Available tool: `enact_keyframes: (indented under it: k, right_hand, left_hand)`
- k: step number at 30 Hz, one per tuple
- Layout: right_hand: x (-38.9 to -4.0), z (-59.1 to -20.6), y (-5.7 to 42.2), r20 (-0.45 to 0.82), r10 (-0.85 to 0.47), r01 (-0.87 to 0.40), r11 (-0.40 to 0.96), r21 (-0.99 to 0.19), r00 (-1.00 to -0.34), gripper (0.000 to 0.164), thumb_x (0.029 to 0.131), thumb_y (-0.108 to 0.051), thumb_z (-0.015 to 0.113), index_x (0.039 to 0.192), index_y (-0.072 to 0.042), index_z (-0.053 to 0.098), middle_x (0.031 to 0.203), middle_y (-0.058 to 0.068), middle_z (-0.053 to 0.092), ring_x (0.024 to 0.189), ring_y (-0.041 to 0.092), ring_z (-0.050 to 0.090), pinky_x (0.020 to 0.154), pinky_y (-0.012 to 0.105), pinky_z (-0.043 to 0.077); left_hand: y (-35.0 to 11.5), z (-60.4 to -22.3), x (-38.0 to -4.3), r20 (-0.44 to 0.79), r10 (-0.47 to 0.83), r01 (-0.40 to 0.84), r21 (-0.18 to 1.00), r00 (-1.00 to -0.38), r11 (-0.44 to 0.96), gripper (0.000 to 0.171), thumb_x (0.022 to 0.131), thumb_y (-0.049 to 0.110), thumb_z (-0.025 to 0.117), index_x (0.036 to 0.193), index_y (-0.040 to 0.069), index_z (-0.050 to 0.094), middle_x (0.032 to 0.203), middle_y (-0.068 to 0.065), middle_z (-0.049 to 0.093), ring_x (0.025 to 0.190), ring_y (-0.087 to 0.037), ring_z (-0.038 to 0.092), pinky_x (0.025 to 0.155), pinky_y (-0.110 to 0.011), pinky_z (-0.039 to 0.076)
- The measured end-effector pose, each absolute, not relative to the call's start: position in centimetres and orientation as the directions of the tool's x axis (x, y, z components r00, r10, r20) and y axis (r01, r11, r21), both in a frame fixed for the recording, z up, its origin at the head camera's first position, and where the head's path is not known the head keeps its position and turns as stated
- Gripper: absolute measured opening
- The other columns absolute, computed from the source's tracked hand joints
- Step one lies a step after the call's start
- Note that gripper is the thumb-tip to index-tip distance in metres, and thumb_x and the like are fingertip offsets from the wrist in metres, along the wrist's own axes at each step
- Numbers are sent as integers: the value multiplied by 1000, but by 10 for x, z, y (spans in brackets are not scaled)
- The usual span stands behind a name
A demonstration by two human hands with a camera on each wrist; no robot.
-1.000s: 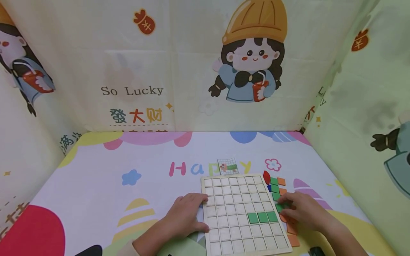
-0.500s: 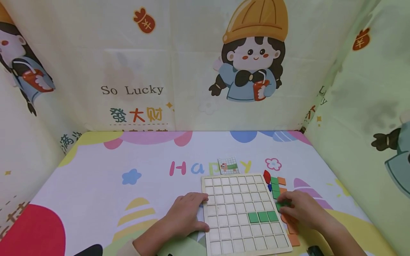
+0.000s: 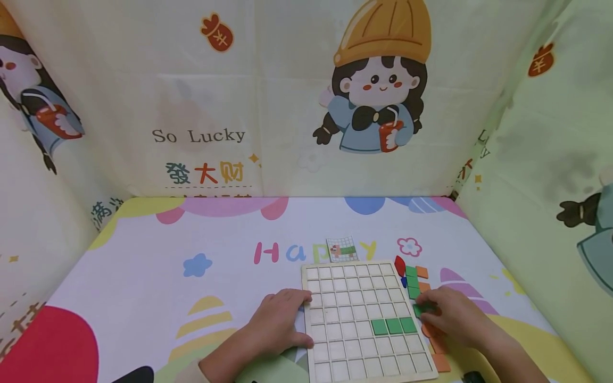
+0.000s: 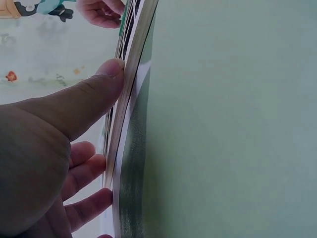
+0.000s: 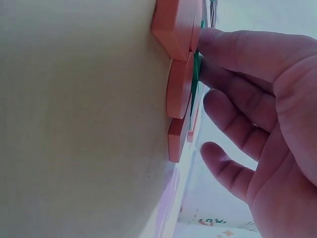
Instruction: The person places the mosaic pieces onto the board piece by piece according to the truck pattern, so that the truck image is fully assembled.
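A pale wooden grid board (image 3: pixel 338 314) lies flat, with a row of three green square tiles (image 3: pixel 394 326) in its cells. My left hand (image 3: pixel 273 324) rests against the board's left edge, thumb and fingers spread; in the left wrist view the thumb (image 4: pixel 96 87) touches that edge. Beyond the right edge, my right hand (image 3: pixel 460 316) has its thumb and index finger at a loose green tile (image 3: pixel 417 310), apparently pinching it. The right wrist view shows this green tile (image 5: pixel 195 82) between the fingertips, behind orange pieces (image 5: pixel 179 87). The other right fingers are loosely bent.
Beside the board's right edge lie a red drop-shaped piece (image 3: pixel 399 265), a small blue piece (image 3: pixel 404 282), more green tiles (image 3: pixel 412 282) and orange tiles (image 3: pixel 421 272). A small picture card (image 3: pixel 342 249) lies behind the board. Printed cloth walls (image 3: pixel 282 96) enclose the table.
Almost nothing differs. The right hand stays at the same green tile with only slight finger movement, and the left hand keeps its place on the board's edge.
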State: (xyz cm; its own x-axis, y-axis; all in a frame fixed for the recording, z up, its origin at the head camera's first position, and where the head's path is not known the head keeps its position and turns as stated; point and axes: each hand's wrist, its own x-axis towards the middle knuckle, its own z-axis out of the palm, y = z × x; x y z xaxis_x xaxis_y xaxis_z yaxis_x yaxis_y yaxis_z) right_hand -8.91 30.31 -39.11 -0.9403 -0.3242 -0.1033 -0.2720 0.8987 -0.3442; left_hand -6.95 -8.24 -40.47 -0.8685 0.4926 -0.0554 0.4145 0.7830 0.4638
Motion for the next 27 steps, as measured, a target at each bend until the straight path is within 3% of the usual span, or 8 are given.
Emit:
enact_keyframes:
  k: [8,18,27]
  right_hand:
    - [-89,-390,300,-84,-328,-291,910,-296,-941,21,82,-22,81,101,-14,74,95,-7,67,93,21,59,83,46,52]
    - [-84,-384,299,-25,-328,-301,893,-336,-944,23,84,-20,80,104,-11,73,96,-7,65,89,17,57,78,37,53]
    - [-77,-378,284,87,-375,-381,856,-349,-923,24,82,-19,83,103,-16,74,97,-11,62,87,13,57,76,32,54]
  left_hand:
    - [-83,-404,-69,-44,494,420,464,-868,780,76,75,50,85,133,13,54,130,0,57,128,-24,48,98,-49,40]
    - [-82,-404,-68,-49,494,417,469,-868,779,76,75,49,85,133,13,54,130,1,57,127,-23,48,99,-49,41]
    - [-82,-404,-68,-44,494,419,467,-868,778,76,75,49,86,133,12,54,130,0,57,127,-24,48,99,-49,41]
